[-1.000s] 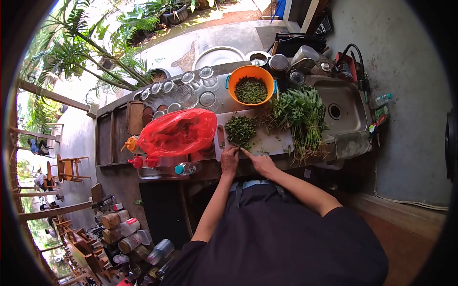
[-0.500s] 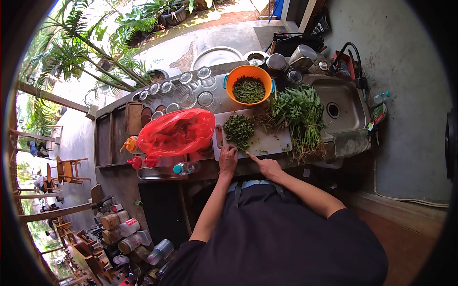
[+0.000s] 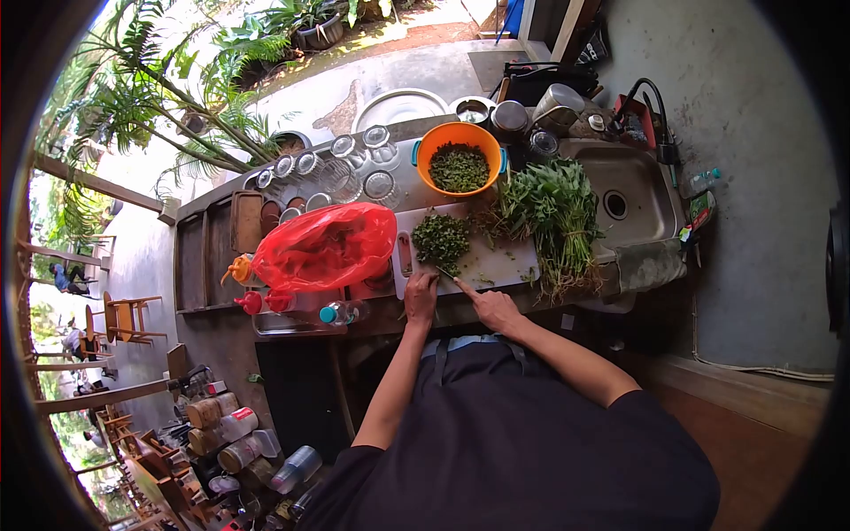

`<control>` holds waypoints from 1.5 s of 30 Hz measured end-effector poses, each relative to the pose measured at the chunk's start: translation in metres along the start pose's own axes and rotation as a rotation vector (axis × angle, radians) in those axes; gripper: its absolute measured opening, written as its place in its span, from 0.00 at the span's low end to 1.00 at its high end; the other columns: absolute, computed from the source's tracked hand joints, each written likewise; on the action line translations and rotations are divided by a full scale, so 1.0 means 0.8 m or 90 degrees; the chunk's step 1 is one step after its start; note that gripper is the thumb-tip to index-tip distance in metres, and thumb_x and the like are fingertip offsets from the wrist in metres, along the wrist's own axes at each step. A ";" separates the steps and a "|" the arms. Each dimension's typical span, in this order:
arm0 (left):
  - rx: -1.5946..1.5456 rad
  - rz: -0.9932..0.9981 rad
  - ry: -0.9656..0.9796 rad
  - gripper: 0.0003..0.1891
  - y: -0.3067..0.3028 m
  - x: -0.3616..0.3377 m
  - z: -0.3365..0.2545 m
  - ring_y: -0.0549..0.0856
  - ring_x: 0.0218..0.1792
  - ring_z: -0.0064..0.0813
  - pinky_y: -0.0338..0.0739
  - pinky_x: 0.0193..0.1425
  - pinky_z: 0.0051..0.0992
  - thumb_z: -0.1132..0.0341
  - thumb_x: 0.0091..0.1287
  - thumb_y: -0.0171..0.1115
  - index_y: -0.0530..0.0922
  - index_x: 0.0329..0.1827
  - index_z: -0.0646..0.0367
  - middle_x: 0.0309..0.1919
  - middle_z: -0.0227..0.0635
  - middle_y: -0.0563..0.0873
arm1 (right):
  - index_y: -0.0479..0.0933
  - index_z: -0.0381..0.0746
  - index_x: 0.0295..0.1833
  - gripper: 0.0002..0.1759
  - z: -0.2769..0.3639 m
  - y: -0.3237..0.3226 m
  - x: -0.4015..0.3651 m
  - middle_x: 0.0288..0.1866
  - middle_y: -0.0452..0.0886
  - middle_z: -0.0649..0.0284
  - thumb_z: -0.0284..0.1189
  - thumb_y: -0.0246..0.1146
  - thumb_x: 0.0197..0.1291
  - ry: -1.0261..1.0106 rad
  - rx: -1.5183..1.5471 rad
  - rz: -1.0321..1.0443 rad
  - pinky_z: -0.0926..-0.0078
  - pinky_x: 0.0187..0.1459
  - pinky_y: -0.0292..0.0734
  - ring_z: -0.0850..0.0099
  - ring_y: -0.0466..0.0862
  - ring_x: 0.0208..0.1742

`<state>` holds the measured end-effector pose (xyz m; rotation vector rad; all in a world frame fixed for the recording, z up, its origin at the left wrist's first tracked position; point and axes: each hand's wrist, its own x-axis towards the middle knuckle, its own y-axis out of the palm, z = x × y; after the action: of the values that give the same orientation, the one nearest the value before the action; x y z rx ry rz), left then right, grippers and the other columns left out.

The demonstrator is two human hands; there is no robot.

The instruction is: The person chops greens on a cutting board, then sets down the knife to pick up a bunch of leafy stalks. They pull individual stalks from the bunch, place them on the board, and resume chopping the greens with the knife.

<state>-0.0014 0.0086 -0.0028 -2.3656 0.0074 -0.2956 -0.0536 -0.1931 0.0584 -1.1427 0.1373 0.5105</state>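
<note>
My left hand (image 3: 421, 297) rests with curled fingers at the near edge of the white cutting board (image 3: 496, 261), holding down greens beside a pile of chopped greens (image 3: 441, 239). To its right, my right hand (image 3: 492, 308) has its forefinger stretched along a thin knife (image 3: 445, 273) that points at the pile. A bundle of long leafy greens (image 3: 556, 217) lies across the board's right end. Behind the board stands an orange bowl (image 3: 459, 159) filled with chopped greens.
A red plastic bag (image 3: 326, 246) lies left of the board, with squeeze bottles (image 3: 252, 301) near it. Upturned glasses (image 3: 345, 168) stand behind. A steel sink (image 3: 624, 199) with tap is at the right, pots (image 3: 531, 111) at the back. Jars (image 3: 230, 425) are below left.
My right hand has drawn back slightly toward the counter's front edge, its forefinger still out. The left hand stays at the pile's near edge.
</note>
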 end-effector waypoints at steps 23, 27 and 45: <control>0.037 0.031 0.060 0.06 -0.005 0.000 -0.003 0.84 0.45 0.47 0.79 0.48 0.40 0.73 0.64 0.65 0.84 0.42 0.61 0.38 0.43 0.84 | 0.39 0.73 0.83 0.46 0.008 0.027 0.026 0.36 0.85 0.45 0.26 0.49 0.66 -0.003 -0.017 -0.012 0.46 0.44 0.82 0.45 0.86 0.37; 0.048 0.030 0.083 0.07 -0.004 0.000 -0.003 0.83 0.45 0.45 0.79 0.50 0.39 0.75 0.63 0.64 0.82 0.44 0.61 0.37 0.42 0.82 | 0.40 0.73 0.83 0.47 0.009 0.015 0.019 0.36 0.85 0.45 0.26 0.50 0.66 0.005 -0.015 0.019 0.46 0.45 0.81 0.46 0.86 0.38; 0.018 0.035 0.017 0.08 -0.003 0.003 0.000 0.87 0.43 0.44 0.80 0.51 0.37 0.73 0.61 0.68 0.87 0.42 0.61 0.38 0.41 0.88 | 0.47 0.69 0.82 0.44 -0.008 0.004 -0.002 0.27 0.82 0.47 0.29 0.55 0.65 -0.003 -0.018 -0.053 0.46 0.36 0.81 0.47 0.84 0.28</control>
<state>0.0010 0.0097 -0.0004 -2.3295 0.0807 -0.2990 -0.0552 -0.1981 0.0535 -1.1693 0.0778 0.4429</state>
